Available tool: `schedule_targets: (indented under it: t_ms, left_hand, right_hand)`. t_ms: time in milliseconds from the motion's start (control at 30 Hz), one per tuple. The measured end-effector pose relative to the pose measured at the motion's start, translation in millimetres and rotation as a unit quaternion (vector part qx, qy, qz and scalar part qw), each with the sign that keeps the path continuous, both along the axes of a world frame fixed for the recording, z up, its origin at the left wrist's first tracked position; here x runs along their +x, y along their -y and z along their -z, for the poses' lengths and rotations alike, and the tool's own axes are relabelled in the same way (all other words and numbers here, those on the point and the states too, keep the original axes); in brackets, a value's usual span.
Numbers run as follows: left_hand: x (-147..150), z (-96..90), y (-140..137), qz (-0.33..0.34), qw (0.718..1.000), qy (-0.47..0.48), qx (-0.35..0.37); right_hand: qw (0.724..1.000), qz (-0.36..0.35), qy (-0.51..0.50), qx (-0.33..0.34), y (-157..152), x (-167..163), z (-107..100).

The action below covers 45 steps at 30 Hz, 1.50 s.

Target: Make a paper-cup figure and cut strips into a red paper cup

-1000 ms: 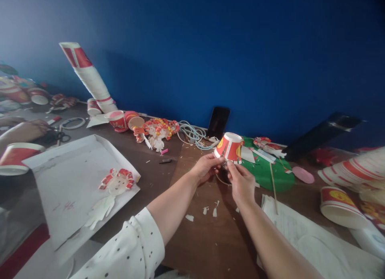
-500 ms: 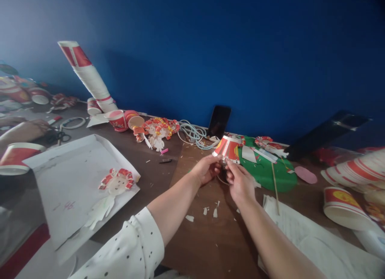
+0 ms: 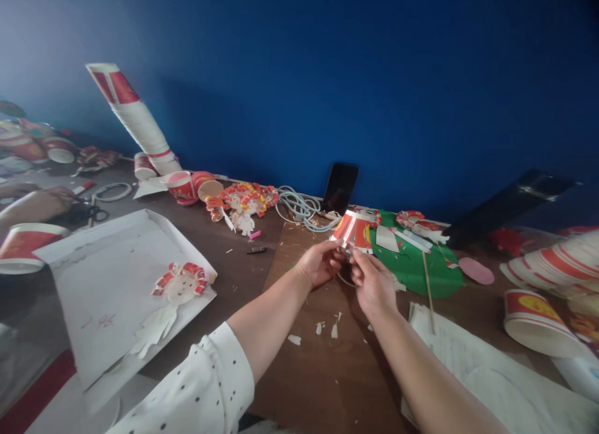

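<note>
A red, white and yellow paper cup (image 3: pixel 361 231), its narrow end up, is in front of me. My left hand (image 3: pixel 322 262) is closed at the cup's lower left edge, with the thumb and fingers pinching the rim. My right hand (image 3: pixel 373 283) pinches the same edge just beside it, its fingertips almost meeting the left ones. The fingers partly hide the near rim. Small white paper scraps (image 3: pixel 334 329) lie on the brown table below my hands.
A black phone (image 3: pixel 340 187) leans on the blue wall. Behind and right lies a green sheet (image 3: pixel 433 275) with paper pieces and a stick (image 3: pixel 428 293). Left are a white envelope (image 3: pixel 100 290) bearing a paper figure (image 3: pixel 182 288), and another person's hand (image 3: pixel 51 203). Cups (image 3: pixel 538 321) lie right.
Both hands stay at the cup's lower edge with only slight finger movement. The view has shifted very slightly.
</note>
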State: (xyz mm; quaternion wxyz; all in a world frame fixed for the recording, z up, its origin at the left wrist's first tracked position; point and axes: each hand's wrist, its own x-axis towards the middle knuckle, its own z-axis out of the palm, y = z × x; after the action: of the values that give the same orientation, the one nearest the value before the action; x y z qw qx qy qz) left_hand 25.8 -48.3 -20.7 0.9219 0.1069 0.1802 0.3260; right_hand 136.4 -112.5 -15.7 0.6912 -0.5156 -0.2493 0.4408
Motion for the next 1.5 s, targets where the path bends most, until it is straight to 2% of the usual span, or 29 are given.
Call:
schedule_targets:
  t_ms: [333,467,600,800,867,900,933,1000,1067,1100,1167,1200,1267,1367,1500]
  left_hand:
    - [2,2.0,-1,-0.004,1.0,-0.022,0.009]
    - [2,0.8,1,-0.017,0.999,-0.017,0.048]
    - [3,-0.4,2,-0.053,0.993,-0.007,0.107]
    - [7,-0.2,2,-0.082,0.985,-0.047,0.142]
    - [7,-0.5,2,-0.088,0.985,-0.067,0.136]
    - [6,-0.7,2,-0.09,0.984,-0.073,0.134]
    - [6,-0.9,2,-0.092,0.984,-0.077,0.133]
    - [6,-1.0,1,-0.095,0.983,-0.084,0.135]
    - [6,-0.5,1,-0.099,0.981,-0.092,0.141]
    - [6,-0.1,1,-0.101,0.979,-0.097,0.145]
    - [7,1.1,0,-0.107,0.976,-0.104,0.156]
    - [8,1.8,0,-0.11,0.975,-0.106,0.16]
    - [9,2.5,-1,-0.113,0.974,-0.108,0.164]
    - [7,1.6,-1,-0.113,0.978,-0.09,0.152]
    - [1,-0.5,-2,-0.1,0.989,-0.026,0.104]
  right_hand:
    - [1.0,-0.008,0.005,-0.002,0,0,1]
    - [1.0,-0.012,0.019,-0.005,0,0,2]
    - [0.992,-0.015,0.12,-0.018,3,7,3]
    - [0.95,0.018,0.308,-0.042,5,29,-2]
    - [0.922,0.041,0.379,-0.063,4,39,-8]
    - [0.898,0.055,0.428,-0.081,3,46,-12]
    - [0.867,0.069,0.485,-0.094,3,54,-17]
    - [0.782,0.128,0.596,-0.128,3,73,-25]
    - [0.697,0.169,0.661,-0.22,4,96,-30]
    - [0.661,0.155,0.68,-0.276,5,109,-30]
    - [0.61,0.105,0.687,-0.38,6,132,-26]
    - [0.597,0.084,0.677,-0.422,6,143,-22]
    - [0.591,0.04,0.659,-0.464,6,158,-15]
    - [0.598,0.005,0.653,-0.464,4,167,-9]
    - [0.598,0.002,0.666,-0.446,3,160,-13]
